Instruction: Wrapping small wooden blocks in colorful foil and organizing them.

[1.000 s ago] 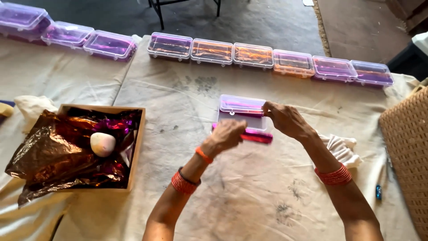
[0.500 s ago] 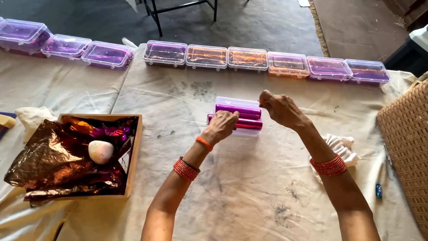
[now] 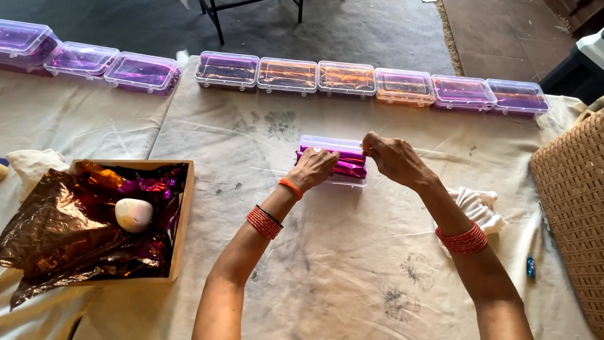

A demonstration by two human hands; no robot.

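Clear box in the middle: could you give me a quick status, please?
Both hands, left hand and right hand, on magenta rolls in open clear box. Nothing in the way.

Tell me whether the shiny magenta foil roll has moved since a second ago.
Yes. The shiny magenta foil roll went from lying in front of the clear plastic box up into it, away from the person.

Bare cloth lies around the clear case (image 3: 332, 161); box row (image 3: 371, 84) behind, wooden tray (image 3: 181, 217) left, wicker basket (image 3: 569, 195) right.
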